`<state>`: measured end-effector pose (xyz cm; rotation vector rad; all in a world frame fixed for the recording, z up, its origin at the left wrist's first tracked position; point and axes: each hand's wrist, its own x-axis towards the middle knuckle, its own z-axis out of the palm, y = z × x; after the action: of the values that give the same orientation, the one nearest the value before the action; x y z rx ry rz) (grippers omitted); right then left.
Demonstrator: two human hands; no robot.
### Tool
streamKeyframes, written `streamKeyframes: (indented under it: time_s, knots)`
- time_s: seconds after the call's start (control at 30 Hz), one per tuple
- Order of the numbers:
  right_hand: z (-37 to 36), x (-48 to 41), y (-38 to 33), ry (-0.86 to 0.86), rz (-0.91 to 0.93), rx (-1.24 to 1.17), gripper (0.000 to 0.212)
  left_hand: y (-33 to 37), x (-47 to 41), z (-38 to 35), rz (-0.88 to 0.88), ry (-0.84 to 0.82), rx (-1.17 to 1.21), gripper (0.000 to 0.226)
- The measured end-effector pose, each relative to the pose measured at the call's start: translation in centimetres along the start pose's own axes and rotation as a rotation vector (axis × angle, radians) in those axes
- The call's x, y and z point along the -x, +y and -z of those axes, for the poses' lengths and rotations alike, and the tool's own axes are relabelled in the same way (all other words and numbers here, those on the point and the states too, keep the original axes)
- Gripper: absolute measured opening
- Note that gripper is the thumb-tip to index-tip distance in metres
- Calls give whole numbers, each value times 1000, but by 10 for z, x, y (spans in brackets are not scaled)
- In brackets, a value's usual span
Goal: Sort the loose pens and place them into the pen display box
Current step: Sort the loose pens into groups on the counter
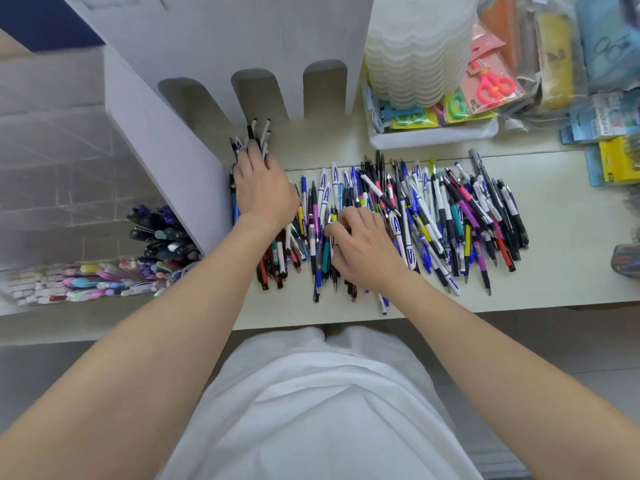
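Head view. White cardboard pen display box (194,161) at 11 o'clock, arched slots in a matte face. Clear plastic bin (86,220) at 9 o'clock, packed with pens and pastel markers. White tray (433,138) at 1 o'clock holds carded scissors (491,84) and stacked scalloped translucent tubs (419,57). Loose pens (450,216) are heaped on the bench (571,237), centre to 3 o'clock. Left hand (263,188) has fingers wrapped round a pen bundle (258,133), tips at the middle slot. Right hand (363,244) has fingers curled onto the heap (can't tell if they pinch a pen).

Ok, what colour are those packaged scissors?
The scissors are pinkish red, clearest in the head view.

pens (433,216): glossy plastic | display box (166,140): matt white card | tub stack (415,46): translucent plastic
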<state>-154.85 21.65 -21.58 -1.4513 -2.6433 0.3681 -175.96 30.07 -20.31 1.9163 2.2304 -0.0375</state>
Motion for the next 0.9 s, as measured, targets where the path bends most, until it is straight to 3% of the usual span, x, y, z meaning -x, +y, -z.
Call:
streamKeyframes:
  time_s: [0.17, 0.27, 0.37, 0.5, 0.77, 0.9]
  knots:
    - [5, -33, -10, -24, -40, -19, 29, -8, -50, -1, 178, -295, 22, 89]
    - [7, -43, -8, -36, -133, -87, 30, -2, -42, -9, 189, -301, 22, 103]
    - [7, -54, -6, -17, -262, -258, 32, 7, -21, -16, 191, -214, 117, 98]
    - [8, -76, -12, -77, -456, -516, 42, 12, 5, -28, 203, -89, 337, 76]
    - [-3, -124, -24, -65, -555, -653, 45, -2, 33, -19, 188, -85, 643, 71]
    - [-6, -145, -28, -122, -589, -548, 60, -17, 38, -15, 182, -135, 661, 64]
